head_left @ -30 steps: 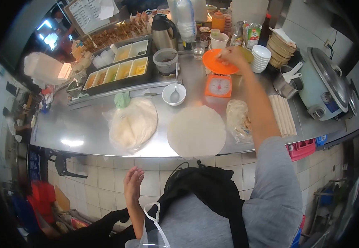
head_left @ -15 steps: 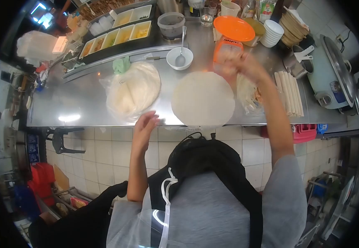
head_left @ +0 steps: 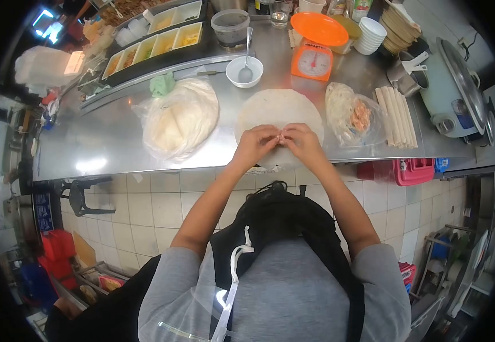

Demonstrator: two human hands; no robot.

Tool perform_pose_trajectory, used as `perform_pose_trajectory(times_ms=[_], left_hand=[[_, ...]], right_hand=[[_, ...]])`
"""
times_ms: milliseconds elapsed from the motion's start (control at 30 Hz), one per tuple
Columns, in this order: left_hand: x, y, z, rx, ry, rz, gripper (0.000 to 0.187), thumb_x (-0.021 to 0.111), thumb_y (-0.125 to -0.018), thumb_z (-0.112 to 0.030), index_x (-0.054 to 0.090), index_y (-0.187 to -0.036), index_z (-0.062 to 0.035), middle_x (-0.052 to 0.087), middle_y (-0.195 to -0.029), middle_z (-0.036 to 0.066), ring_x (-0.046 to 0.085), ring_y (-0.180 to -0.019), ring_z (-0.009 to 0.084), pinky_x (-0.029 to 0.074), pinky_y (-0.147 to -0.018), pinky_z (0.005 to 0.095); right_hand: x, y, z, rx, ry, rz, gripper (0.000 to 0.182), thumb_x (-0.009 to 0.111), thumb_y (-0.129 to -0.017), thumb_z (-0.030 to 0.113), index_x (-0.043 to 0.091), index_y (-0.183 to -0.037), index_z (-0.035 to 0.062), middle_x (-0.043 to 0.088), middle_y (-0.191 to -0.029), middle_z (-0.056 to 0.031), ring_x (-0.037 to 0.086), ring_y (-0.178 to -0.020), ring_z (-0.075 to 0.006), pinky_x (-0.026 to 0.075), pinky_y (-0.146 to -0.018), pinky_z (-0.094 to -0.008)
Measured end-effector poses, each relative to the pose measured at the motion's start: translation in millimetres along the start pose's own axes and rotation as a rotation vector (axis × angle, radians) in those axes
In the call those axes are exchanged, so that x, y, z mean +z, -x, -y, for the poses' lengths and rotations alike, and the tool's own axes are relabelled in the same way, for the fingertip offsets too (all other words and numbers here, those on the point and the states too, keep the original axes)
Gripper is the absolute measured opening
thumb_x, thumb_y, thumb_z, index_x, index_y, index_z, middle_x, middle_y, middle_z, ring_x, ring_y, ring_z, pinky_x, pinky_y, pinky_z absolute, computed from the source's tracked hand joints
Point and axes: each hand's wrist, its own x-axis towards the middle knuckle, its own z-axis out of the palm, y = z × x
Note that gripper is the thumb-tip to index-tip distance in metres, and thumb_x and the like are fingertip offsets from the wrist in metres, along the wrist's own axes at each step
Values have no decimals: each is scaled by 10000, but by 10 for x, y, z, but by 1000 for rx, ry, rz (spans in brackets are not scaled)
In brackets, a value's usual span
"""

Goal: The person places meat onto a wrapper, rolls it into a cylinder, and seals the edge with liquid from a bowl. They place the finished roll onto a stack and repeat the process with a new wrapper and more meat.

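At the near edge of the steel counter point(head_left: 59, 154): your left hand point(head_left: 251, 146) and right hand point(head_left: 305, 142), fingertips meeting, thumb and fingers of each pinched together on a small lump of pink filling point(head_left: 281, 138). Beneath them: one round, pale wrapper sheet point(head_left: 279, 105), flat, near rim overhanging the edge. Handling advice: you would do well to tease the lump into small, even bits, pressing lightly so that the thin sheet neither tears nor slides.

Right of the sheet, apart: one clear plastic bag point(head_left: 336, 100), more pink filling visible in it; beside it, a row of pale rolls point(head_left: 396, 119). Left of the sheet: a second plastic bag point(head_left: 185, 119), holding pale rounds; a green bundle point(head_left: 162, 84) at its far side.

Farther: one white bowl point(head_left: 233, 71), metal spoon point(head_left: 246, 74) leaning in it; one orange dial scale point(head_left: 315, 62), white face ringed with marks, dark lettering above too small for you to read; one rice cooker point(head_left: 450, 85), blue label illegible. Farthest: a five-or-more-section condiment tray point(head_left: 106, 81), no writing legible.
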Motion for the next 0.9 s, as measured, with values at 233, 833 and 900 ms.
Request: perform_pose_trajectory(times_ms=[233,833,900], left_hand=[[-187,-24,204,42,38,118,404,710,-738,-42,627,-1134,-50,625,-1076,125,603,-988,265,471,-904,333],[-68,-3,177,-117,-45,52,641,722,-742,-60,469,-1330,-91,613,-1101,132,582,-1014,283,474,-860,359],[-91,18,99,-8,-24,-1,585,718,-744,-53,510,-1291,-81,622,-1078,128,593,-996,274,477,-854,348]], right_hand=[[63,79,-9,107,37,43,330,724,-704,79,659,-1027,53,573,-1096,-145,568,-948,-308,483,-823,-361],[94,-42,-196,50,137,213,315,705,-683,71,645,-989,28,570,-990,-120,515,-960,-314,451,-843,-395],[87,-26,-95,97,155,198,305,704,-688,72,645,-984,27,570,-981,-118,518,-954,-313,448,-840,-407]])
